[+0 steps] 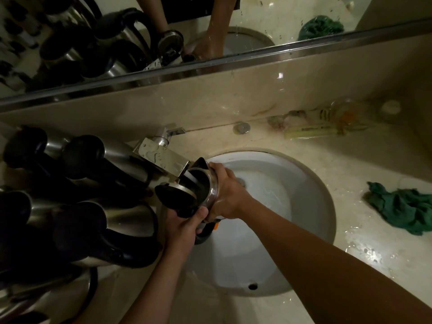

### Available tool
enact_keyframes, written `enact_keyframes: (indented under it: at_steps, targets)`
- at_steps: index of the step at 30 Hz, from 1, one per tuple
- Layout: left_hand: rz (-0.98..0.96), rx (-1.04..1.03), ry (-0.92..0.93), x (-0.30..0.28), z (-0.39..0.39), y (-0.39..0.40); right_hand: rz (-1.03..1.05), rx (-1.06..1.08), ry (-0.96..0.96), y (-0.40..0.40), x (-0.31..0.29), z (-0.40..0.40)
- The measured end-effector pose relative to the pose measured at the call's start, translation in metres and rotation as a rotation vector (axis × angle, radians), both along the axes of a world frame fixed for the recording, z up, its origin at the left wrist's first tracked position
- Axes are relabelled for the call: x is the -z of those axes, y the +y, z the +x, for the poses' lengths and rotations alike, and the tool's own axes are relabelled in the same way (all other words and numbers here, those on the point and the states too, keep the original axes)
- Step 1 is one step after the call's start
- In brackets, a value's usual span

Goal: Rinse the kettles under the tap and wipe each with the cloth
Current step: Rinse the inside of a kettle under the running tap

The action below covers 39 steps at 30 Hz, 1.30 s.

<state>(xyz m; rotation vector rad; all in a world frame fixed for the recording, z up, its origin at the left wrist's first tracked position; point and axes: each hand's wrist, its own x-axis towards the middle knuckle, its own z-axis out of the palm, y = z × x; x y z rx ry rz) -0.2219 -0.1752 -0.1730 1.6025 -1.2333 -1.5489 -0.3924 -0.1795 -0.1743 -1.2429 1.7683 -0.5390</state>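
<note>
kettle [201, 188] tilted under tap [163, 157] | left hand [184, 228] grips handle, right hand [225, 192] body (basin [304, 183] open rightward)

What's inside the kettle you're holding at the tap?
The tilted kettle faces the tap; its lid hangs open. Inside, bare steel wall and a pale streak, maybe water, show. The bottom stays hidden in shadow.

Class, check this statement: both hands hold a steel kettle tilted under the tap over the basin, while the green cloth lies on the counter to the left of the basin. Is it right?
One detail is wrong. The head view shows the green cloth on the counter to the right of the basin, not the left. Left hand and right hand do hold the kettle under the tap.
</note>
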Motion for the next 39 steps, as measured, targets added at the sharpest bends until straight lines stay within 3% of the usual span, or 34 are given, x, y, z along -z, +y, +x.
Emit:
enact_keyframes:
  at_steps: [39]
  targets:
    - [-0.003, -0.012, 0.068, -0.01, -0.007, 0.001, 0.025, 0.014, -0.032, 0.002, -0.005, -0.003]
